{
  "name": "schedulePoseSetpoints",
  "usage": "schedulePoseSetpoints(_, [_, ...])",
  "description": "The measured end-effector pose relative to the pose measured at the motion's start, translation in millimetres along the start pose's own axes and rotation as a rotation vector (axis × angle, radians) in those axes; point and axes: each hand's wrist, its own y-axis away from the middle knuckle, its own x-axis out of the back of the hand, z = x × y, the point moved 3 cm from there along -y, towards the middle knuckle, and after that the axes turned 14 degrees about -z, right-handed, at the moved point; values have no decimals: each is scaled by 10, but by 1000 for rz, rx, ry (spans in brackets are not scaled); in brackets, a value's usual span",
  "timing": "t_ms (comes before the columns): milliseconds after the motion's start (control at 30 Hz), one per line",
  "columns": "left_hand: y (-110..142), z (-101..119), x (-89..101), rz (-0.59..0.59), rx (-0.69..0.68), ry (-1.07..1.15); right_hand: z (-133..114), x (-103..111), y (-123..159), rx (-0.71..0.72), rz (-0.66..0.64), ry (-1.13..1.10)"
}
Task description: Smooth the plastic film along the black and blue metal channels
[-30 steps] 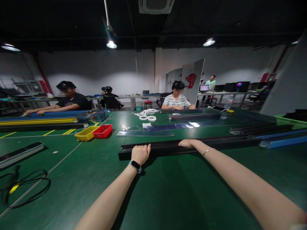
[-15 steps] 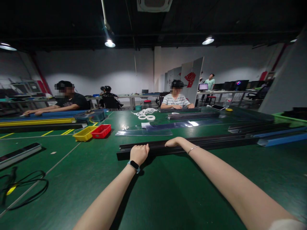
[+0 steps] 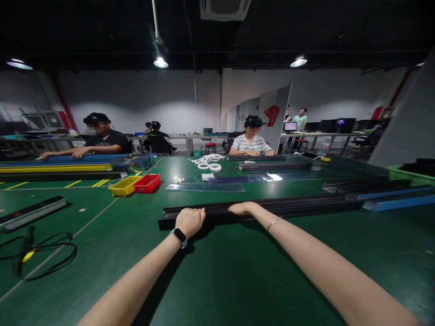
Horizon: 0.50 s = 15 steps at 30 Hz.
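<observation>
A long black channel rail (image 3: 299, 208) lies across the green table in front of me, its left end near the middle of the view. My left hand (image 3: 190, 220), wearing a watch at the wrist, is closed over the rail close to that end. Further right along the same rail, my right hand (image 3: 243, 208) grips it, with a thin bracelet on the wrist. The fingertips of both hands are hidden behind or inside the rail. Just beyond it lies a clear plastic strip (image 3: 205, 187).
A yellow bin (image 3: 124, 186) and a red bin (image 3: 147, 183) stand to the left. White tape rolls (image 3: 214, 167) and more black rails (image 3: 275, 166) lie farther back; blue rails (image 3: 401, 203) lie at right. Black cables (image 3: 50, 256) are at near left. Co-workers sit across the table.
The black rail has slid a little to the left, with both my hands moving along on it. At far left, a co-worker's hand has shifted. The view has moved slightly.
</observation>
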Motion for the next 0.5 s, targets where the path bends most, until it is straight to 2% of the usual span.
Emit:
schedulePoseSetpoints(267, [431,-372,151,-23,53,-57,-548,-283,17,102,11,103])
schedulePoseSetpoints(367, [475,-404,162,-26,43,-67,-603,-366,91,81,19,121])
schedulePoseSetpoints(500, [456,-367,145,-8,42,-62,-517,-431,190,-28,69,66])
